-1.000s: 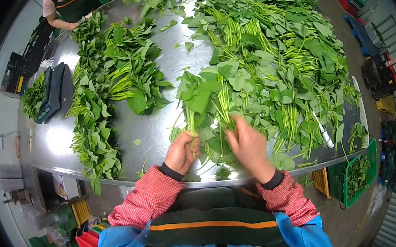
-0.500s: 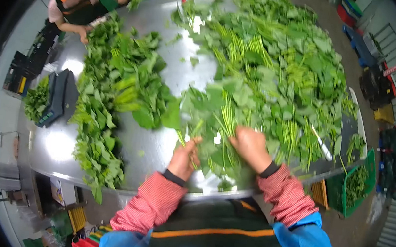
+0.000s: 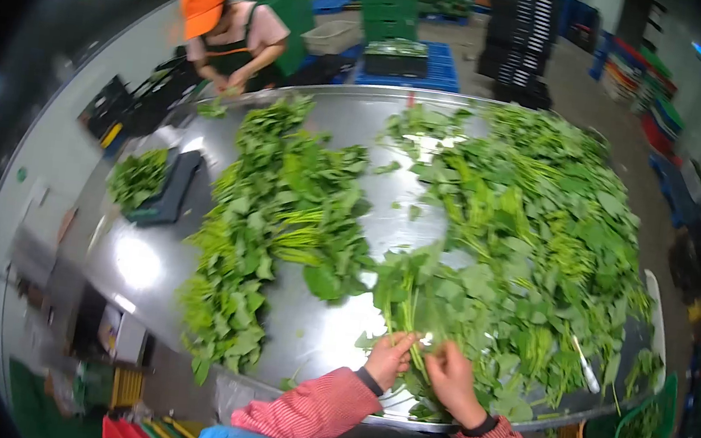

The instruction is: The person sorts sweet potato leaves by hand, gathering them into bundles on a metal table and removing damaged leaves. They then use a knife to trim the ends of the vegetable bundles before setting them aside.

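My left hand (image 3: 389, 358) is closed around the stems of a small bunch of leafy greens (image 3: 412, 300), whose leaves point away from me over the table. Close beside it on the right, my right hand (image 3: 452, 379) has its fingers bent together near the stem ends. A slight blur hides what, if anything, is between those fingers. A large heap of loose leafy greens (image 3: 552, 233) spreads beyond and to the right of my hands. Left of them lies a long row of leafy greens (image 3: 239, 250), with some stems pointing right.
The metal table (image 3: 385, 214) carries a dark scale (image 3: 170, 190) with greens on it at the left. A white-handled tool (image 3: 586, 367) lies at the right. A co-worker in an orange cap (image 3: 204, 5) stands at the far left corner. A green crate (image 3: 646, 434) sits below the right edge.
My view has tilted up, showing more of the room. My hands have come together, the left now holding a bunch upright. The co-worker's hands have also moved together.
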Demonstrator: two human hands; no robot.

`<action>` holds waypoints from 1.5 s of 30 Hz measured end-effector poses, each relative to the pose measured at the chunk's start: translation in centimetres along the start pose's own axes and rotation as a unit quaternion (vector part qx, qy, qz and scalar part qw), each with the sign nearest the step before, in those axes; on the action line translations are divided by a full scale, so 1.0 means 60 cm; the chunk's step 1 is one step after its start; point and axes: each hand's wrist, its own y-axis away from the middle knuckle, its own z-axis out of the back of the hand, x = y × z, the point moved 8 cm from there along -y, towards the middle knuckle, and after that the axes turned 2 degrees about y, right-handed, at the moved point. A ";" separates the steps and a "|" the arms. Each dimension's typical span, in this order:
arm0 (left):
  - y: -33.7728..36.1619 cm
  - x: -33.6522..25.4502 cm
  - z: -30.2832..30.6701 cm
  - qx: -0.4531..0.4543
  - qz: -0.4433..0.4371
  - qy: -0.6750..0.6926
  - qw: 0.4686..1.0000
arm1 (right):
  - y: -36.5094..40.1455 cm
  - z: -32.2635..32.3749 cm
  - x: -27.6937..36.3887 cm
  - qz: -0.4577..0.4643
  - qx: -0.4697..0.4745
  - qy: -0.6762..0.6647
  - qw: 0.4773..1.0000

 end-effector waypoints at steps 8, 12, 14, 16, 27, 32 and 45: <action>0.021 -0.125 0.065 -0.135 -0.210 0.096 0.964 | 0.016 0.019 0.042 0.060 -0.008 0.051 0.997; 0.077 -0.183 0.011 -0.100 -0.274 0.093 0.952 | 0.092 -0.142 -0.011 0.205 0.332 0.245 0.887; 0.062 -0.156 0.037 -0.078 -0.224 0.082 0.968 | 0.108 -0.142 0.012 0.185 0.352 0.185 0.899; 0.044 -0.110 0.056 -0.052 -0.142 0.088 0.985 | 0.073 -0.089 0.025 0.161 0.244 0.138 0.946; 0.004 0.022 0.073 -0.011 0.124 0.186 0.975 | -0.056 0.048 -0.143 -0.002 -0.018 0.212 0.977; 0.029 -0.052 0.052 -0.043 -0.025 0.100 0.994 | -0.063 0.128 -0.200 -0.154 -0.064 -0.242 0.956; 0.015 0.042 -0.064 0.039 0.040 0.019 0.998 | -0.033 0.057 -0.059 -0.032 0.015 -0.162 0.986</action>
